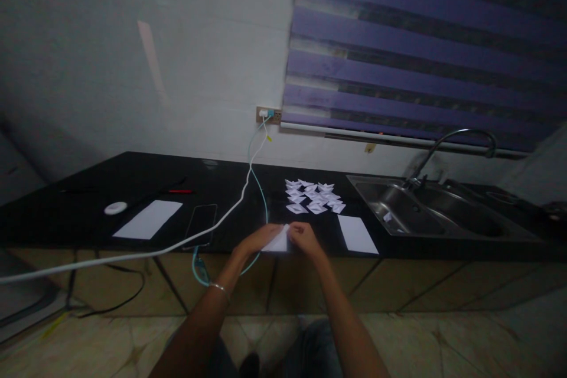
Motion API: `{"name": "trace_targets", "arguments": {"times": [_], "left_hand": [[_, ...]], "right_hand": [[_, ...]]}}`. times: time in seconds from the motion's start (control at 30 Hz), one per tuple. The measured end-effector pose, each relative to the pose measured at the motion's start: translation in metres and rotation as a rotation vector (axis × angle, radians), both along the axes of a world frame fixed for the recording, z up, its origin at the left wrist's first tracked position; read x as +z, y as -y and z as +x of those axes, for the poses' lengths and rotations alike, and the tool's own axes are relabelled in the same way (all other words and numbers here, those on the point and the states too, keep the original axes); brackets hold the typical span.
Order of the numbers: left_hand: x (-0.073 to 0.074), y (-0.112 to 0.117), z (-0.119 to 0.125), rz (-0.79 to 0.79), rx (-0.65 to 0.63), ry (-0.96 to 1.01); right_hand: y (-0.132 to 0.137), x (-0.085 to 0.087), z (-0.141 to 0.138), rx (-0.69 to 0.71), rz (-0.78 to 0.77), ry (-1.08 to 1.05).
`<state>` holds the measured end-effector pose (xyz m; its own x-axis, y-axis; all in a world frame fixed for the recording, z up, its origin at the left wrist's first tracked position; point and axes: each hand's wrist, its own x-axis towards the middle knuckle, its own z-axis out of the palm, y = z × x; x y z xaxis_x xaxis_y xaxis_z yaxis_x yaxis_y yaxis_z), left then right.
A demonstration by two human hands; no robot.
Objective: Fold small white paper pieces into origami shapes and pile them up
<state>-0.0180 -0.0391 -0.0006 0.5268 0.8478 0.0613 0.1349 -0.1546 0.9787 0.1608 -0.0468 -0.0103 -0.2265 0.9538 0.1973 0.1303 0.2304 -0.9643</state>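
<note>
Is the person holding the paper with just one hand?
No, the left hand and the right hand both pinch the white paper.

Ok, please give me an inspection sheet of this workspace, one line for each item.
Surface: black countertop, glossy.
Job's things: white paper piece held at the counter edge; folded paper pieces clustered behind it; blank sheet to its right.
Clutter: second sheet, phone, round white object, red pen, all at the left.
Grippers: left hand and right hand both pinch the paper piece.
Cables: white cable and teal cable run from the wall socket across the counter.
Surroundings: steel sink, faucet, purple blind.
</note>
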Motion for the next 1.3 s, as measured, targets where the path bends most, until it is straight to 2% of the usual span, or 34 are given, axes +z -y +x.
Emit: {"name": "trace_targets", "arguments": {"times": [0.27,0.4,0.53,0.73,0.83,0.97,1.17,1.3], "left_hand": [[-0.012,0.001,0.006,0.196,0.121,-0.139],[-0.01,0.003,0.007,0.237,0.14,-0.168],[-0.01,0.005,0.008,0.228,0.167,-0.167],[-0.009,0.007,0.01,0.219,0.144,-0.058],[-0.007,0.006,0.009,0.239,0.131,-0.024],[-0.005,0.006,0.006,0.283,0.158,-0.078],[-0.005,0.008,0.006,0.34,0.194,-0.156],[-0.002,0.01,0.008,0.327,0.206,-0.189]], "right_hand": [[0.005,0.004,-0.001,-0.138,-0.03,-0.191],[0.009,0.006,0.0,-0.132,0.044,-0.121],[0.006,0.001,-0.002,-0.157,0.111,-0.04],[0.001,-0.006,-0.004,-0.227,0.128,-0.002],[0.004,-0.003,-0.004,-0.199,0.16,0.009],[0.007,-0.001,-0.004,-0.152,0.18,0.018],[0.005,-0.002,-0.004,-0.126,0.088,0.005],[0.004,0.0,-0.002,-0.041,0.062,-0.051]]}}
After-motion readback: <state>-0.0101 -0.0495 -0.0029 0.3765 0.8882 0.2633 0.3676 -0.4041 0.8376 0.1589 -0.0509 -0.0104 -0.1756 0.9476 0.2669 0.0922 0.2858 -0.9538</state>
